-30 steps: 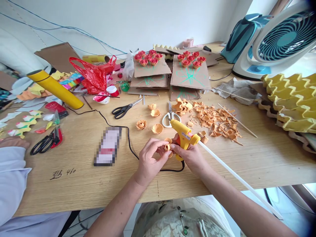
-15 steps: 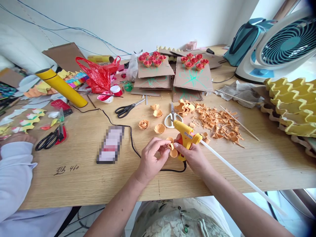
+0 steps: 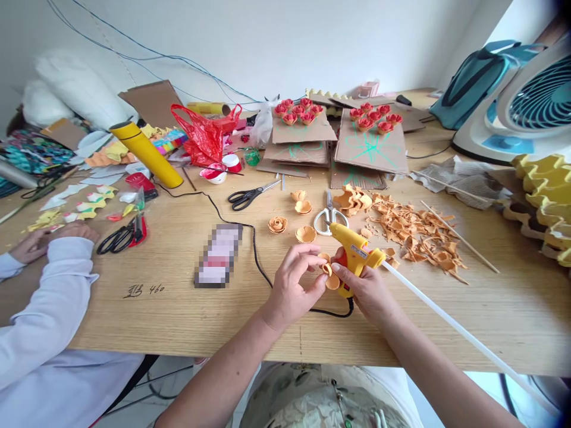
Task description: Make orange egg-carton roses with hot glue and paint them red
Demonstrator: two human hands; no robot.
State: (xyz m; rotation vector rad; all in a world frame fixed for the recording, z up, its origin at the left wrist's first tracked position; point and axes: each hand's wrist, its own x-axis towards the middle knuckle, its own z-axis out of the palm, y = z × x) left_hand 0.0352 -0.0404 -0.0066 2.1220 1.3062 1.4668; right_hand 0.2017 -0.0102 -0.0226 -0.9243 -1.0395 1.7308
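Note:
My left hand point(image 3: 294, 285) pinches a small orange flower piece point(image 3: 332, 280) cut from egg carton, its petals curled. Wrapped round the handle of a yellow hot glue gun point(image 3: 352, 251) is my right hand point(image 3: 370, 291), whose thumb reaches over to touch the flower piece. A long white glue stick point(image 3: 446, 318) juts from the gun's back, and its nozzle points up and left. Beyond my hands lie a rolled orange rose point(image 3: 277, 224), a petal cup point(image 3: 306, 234) and white-handled scissors point(image 3: 330, 219).
Orange carton scraps point(image 3: 419, 232) and a thin wooden stick point(image 3: 461, 238) lie to the right. Red flowers stand on cardboard point(image 3: 370, 145) at the back. A phone point(image 3: 218, 255), black scissors point(image 3: 247, 198) and a black cord point(image 3: 256, 249) are on the left. Another person's sleeve point(image 3: 57, 291) rests far left.
The view has swung left, so the scene sits further right. My left fingers have spread slightly around the flower piece; the glue gun stays in my right hand. The other person's second hand now shows.

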